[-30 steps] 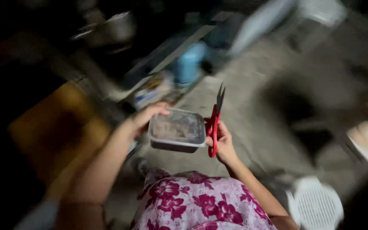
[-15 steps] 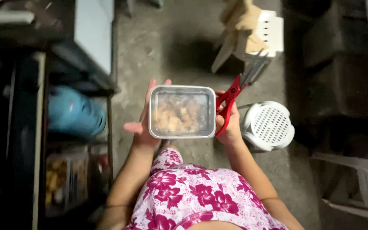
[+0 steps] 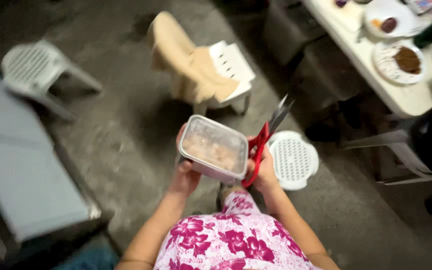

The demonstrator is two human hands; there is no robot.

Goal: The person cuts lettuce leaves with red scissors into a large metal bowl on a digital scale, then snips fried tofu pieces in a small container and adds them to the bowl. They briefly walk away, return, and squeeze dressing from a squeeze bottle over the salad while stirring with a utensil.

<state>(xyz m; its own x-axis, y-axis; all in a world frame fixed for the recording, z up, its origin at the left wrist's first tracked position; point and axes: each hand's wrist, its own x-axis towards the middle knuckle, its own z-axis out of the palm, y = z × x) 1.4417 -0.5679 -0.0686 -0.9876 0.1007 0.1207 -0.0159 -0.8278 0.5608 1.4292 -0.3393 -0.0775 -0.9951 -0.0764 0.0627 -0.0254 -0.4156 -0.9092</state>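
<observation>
A white table (image 3: pixel 406 100) with plates stands at two o'clock, a cloth-draped chair (image 3: pixel 201 70) at twelve, a round stool (image 3: pixel 293 160) just at three o'clock of the hands. At centre, the left hand (image 3: pixel 185 175) wraps the tub (image 3: pixel 213 150) from below, while the right hand (image 3: pixel 263 172) presses its other side and also closes on red scissors (image 3: pixel 263 142), blades up. Sharing that grip, the right could let the tub tip or the scissors slide off.

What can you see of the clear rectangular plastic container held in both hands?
The clear rectangular plastic container has rounded corners and a shut translucent lid. Pale beige, lumpy contents show blurrily through it. It is tilted, held above the concrete floor, the left hand gripping its near-left side and the right hand its right end. The red-handled scissors in that hand lie against its right edge.
</observation>
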